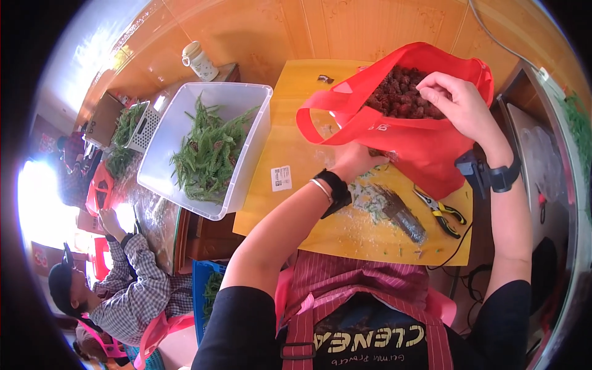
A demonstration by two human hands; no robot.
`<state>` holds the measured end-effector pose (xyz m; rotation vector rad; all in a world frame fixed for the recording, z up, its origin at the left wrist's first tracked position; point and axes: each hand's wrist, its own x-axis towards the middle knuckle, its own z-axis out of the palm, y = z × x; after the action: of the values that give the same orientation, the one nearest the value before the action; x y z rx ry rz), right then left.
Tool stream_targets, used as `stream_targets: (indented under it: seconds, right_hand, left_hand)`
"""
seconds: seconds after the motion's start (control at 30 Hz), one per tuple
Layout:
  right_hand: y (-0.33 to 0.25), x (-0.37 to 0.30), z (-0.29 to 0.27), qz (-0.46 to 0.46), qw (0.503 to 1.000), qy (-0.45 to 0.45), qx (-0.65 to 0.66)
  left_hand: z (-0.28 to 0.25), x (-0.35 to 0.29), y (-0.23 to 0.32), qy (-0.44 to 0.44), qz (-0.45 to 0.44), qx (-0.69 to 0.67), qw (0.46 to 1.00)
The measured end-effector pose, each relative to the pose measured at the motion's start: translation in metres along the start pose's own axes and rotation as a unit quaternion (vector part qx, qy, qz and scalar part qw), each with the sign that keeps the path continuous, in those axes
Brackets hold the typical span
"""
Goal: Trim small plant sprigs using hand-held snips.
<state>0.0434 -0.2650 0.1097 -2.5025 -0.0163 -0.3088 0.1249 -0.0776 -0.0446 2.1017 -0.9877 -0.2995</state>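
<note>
A red fabric bag (413,145) stands on the yellow-topped table, filled with small dark reddish-brown pine cones (398,92). Over its opening, my right hand (456,102) has its fingers bent and the tips drawn together at the cones; whatever they pinch is hidden. My left hand (357,161) rests low by the bag's near left side, fingers closed around something small and mostly covered. Close to that hand lies a plastic-wrapped bundle of thin dark stems or wires (404,219) among white and green bits. Pliers (441,213) with yellow and black handles lie right of the bundle.
Left of the table board (296,216) stands a clear plastic bin (246,179) holding green sprigs (206,151). Behind it is a lidded cup (200,61). A white label (281,178) lies on the board. At far left, a person in a checked sleeve (145,271) sits working.
</note>
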Motion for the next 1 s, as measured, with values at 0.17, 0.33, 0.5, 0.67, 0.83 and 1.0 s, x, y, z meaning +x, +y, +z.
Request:
stream_targets:
  seconds: [0.17, 0.33, 0.5, 0.67, 0.83, 1.0]
  right_hand:
    - [0.018, 0.016, 0.006, -0.057, 0.995, -0.028, -0.081]
    - [0.090, 0.041, 0.011, -0.050, 0.980, -0.074, -0.176]
    - [0.120, 0.034, 0.049, 0.007, 0.962, -0.208, -0.177]
    - [0.102, 0.046, 0.050, 0.018, 0.945, -0.274, -0.180]
    - [0.113, 0.039, 0.064, -0.049, 0.974, -0.185, -0.118]
    - [0.123, 0.040, 0.067, -0.041, 0.971, -0.198, -0.129]
  left_hand:
    - [0.020, 0.009, -0.024, 0.078, 0.122, -0.007, 0.989]
    - [0.005, 0.006, -0.028, -0.142, -0.013, -0.084, 0.986]
    - [-0.038, -0.029, -0.001, -0.033, 0.048, -0.195, 0.979]
    - [-0.079, -0.077, -0.002, -0.051, -0.025, -0.169, 0.984]
    - [-0.086, -0.130, 0.001, -0.222, -0.077, -0.154, 0.960]
    - [-0.059, -0.153, -0.005, -0.378, -0.032, -0.169, 0.910]
